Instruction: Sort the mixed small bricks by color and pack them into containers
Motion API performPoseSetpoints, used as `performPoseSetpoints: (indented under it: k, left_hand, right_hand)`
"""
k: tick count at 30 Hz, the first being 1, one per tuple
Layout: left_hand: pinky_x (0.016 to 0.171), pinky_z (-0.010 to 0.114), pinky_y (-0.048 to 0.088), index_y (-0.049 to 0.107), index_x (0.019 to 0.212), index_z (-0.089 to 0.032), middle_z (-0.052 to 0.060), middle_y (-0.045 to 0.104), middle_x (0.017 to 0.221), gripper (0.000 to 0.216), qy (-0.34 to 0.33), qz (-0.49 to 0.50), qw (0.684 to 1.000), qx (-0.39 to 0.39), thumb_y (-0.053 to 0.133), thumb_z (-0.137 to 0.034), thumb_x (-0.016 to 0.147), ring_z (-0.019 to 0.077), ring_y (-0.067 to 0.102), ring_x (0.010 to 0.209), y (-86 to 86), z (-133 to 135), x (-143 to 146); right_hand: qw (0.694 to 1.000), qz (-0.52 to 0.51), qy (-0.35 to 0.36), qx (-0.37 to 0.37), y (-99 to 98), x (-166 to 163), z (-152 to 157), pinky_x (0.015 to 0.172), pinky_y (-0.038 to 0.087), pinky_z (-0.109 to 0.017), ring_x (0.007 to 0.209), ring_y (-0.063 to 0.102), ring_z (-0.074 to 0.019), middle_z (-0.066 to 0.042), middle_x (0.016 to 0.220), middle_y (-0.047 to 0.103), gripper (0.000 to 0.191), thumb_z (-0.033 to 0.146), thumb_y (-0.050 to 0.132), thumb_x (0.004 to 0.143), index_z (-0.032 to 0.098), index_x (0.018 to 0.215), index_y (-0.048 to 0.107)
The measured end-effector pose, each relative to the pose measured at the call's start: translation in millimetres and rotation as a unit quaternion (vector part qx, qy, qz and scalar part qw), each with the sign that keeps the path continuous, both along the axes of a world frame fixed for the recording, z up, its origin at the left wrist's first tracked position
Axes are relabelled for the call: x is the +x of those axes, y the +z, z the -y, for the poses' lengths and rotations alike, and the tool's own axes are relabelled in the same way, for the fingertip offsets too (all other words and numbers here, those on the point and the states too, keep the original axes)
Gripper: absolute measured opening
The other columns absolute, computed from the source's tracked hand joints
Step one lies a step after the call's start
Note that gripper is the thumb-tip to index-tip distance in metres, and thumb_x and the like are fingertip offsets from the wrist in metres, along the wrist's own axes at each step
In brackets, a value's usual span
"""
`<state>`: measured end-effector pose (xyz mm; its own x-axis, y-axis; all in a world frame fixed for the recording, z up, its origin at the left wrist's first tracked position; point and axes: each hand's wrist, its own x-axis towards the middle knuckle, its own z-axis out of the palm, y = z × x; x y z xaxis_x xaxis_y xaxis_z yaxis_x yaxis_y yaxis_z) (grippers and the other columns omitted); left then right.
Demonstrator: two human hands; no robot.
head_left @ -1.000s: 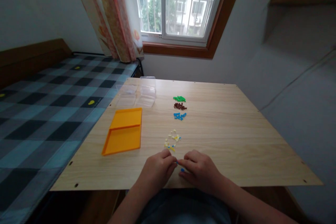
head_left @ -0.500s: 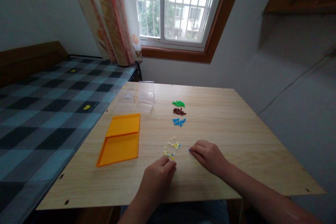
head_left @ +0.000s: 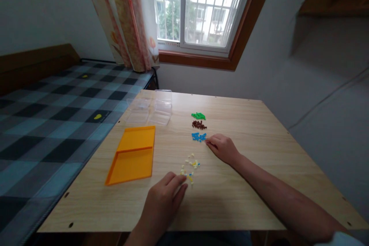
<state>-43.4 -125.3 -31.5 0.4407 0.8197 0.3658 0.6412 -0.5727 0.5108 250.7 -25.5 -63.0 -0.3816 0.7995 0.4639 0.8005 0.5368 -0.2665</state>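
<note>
Small plastic pieces lie in little heaps down the middle of the wooden table point(head_left: 259, 169): green point(head_left: 198, 115), brown point(head_left: 198, 124), blue point(head_left: 198, 137), and a loose scatter of pale yellow and blue bits point(head_left: 190, 166). My right hand point(head_left: 222, 148) reaches forward with thumb and forefinger pinched together at the right edge of the blue heap; what they hold is too small to see. My left hand point(head_left: 165, 198) rests flat on the table near the front edge, fingers stretched out, tips just short of the pale scatter, holding nothing.
An orange two-part tray point(head_left: 132, 154) lies left of the heaps, with clear plastic boxes point(head_left: 150, 109) behind it. A bed with a checked cover point(head_left: 52, 123) stands against the table's left side. A window and curtain are behind, a wall at right.
My right hand has moved from the front edge forward to the blue heap, carrying a blue bit in its fingertips. My left hand has uncurled and stayed near the front, by the pale scatter.
</note>
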Motion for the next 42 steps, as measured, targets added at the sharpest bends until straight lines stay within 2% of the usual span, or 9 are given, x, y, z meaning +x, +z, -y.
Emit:
performPoseSetpoints:
  k: [8, 13, 18, 23, 28, 32, 36, 42]
  left_hand:
    - [0.073, 0.025, 0.051, 0.070, 0.092, -0.022, 0.003, 0.067, 0.088, 0.021, 0.028, -0.031, 0.998, -0.038, 0.050, -0.024, 0.096, 0.0142, 0.065, 0.079, 3.6, -11, -15]
    - [0.072, 0.025, 0.052, 0.073, 0.096, -0.024, 0.003, 0.066, 0.088, 0.025, 0.027, -0.059, 0.995, -0.078, 0.048, -0.025, 0.097, 0.0148, 0.065, 0.079, 6.3, -11, -14]
    - [0.071, 0.025, 0.050, 0.074, 0.100, -0.026, 0.003, 0.065, 0.092, 0.024, 0.009, -0.076, 0.994, -0.083, 0.050, -0.029, 0.096, 0.0144, 0.064, 0.078, 6.6, -10, -15]
    - [0.071, 0.024, 0.050, 0.074, 0.099, -0.026, 0.004, 0.063, 0.092, 0.026, 0.016, -0.102, 0.991, -0.089, 0.048, -0.028, 0.096, 0.0146, 0.063, 0.079, 11.2, -9, -12]
    - [0.072, 0.026, 0.051, 0.074, 0.100, -0.027, 0.004, 0.063, 0.092, 0.025, 0.021, -0.113, 0.989, -0.092, 0.049, -0.026, 0.095, 0.0154, 0.063, 0.079, 12.2, -10, -12]
    - [0.072, 0.026, 0.050, 0.074, 0.103, -0.026, 0.003, 0.064, 0.095, 0.023, 0.013, -0.109, 0.989, -0.095, 0.052, -0.026, 0.094, 0.0151, 0.064, 0.081, 10.4, -11, -12]
    - [0.076, 0.027, 0.051, 0.073, 0.105, -0.026, 0.003, 0.065, 0.099, 0.019, 0.033, -0.121, 0.985, -0.118, 0.060, -0.026, 0.090, 0.0164, 0.065, 0.086, 11.6, -10, -10]
    - [0.075, 0.027, 0.049, 0.073, 0.102, -0.026, 0.002, 0.065, 0.100, 0.018, 0.036, -0.135, 0.982, -0.126, 0.064, -0.022, 0.087, 0.0162, 0.065, 0.086, 14.8, -11, -7]
  right_hand:
    - [1.000, -0.009, 0.005, 0.011, 4.3, 1, 18, 0.086, 0.050, -0.031, 0.097, 0.063, -0.0185, -0.006, 0.105, 0.071, 0.017, 0.021, 0.055, 0.096, 0.021, 0.103, 0.071]
    - [0.996, -0.045, 0.071, -0.034, 9.1, -22, 50, 0.074, 0.050, -0.025, 0.083, 0.063, -0.0138, -0.006, 0.094, 0.068, 0.021, 0.021, 0.053, 0.097, 0.020, 0.110, 0.069]
    - [0.991, -0.040, 0.119, -0.036, 13.3, -39, 75, 0.070, 0.048, -0.024, 0.079, 0.061, -0.0135, -0.006, 0.088, 0.066, 0.019, 0.023, 0.053, 0.097, 0.020, 0.102, 0.071]
    - [0.990, -0.005, 0.133, -0.053, 17.2, -38, 75, 0.070, 0.048, -0.025, 0.080, 0.060, -0.0145, -0.007, 0.088, 0.066, 0.024, 0.020, 0.048, 0.097, 0.021, 0.103, 0.071]
    - [0.994, -0.008, 0.101, -0.048, 13.7, -32, 71, 0.074, 0.049, -0.026, 0.084, 0.061, -0.0154, -0.008, 0.094, 0.066, 0.027, 0.018, 0.046, 0.095, 0.020, 0.108, 0.071]
    - [0.994, 0.012, 0.093, -0.050, 14.4, -33, 69, 0.072, 0.047, -0.026, 0.082, 0.060, -0.0148, -0.007, 0.092, 0.066, 0.026, 0.022, 0.048, 0.097, 0.022, 0.108, 0.071]
    - [0.994, 0.031, 0.085, -0.057, 16.3, -35, 69, 0.070, 0.044, -0.026, 0.080, 0.059, -0.0145, -0.006, 0.089, 0.065, 0.024, 0.024, 0.049, 0.098, 0.023, 0.102, 0.073]
    - [0.995, 0.017, 0.067, -0.066, 14.1, -23, 70, 0.075, 0.047, -0.025, 0.085, 0.062, -0.0148, -0.006, 0.092, 0.067, 0.021, 0.022, 0.051, 0.097, 0.022, 0.100, 0.072]
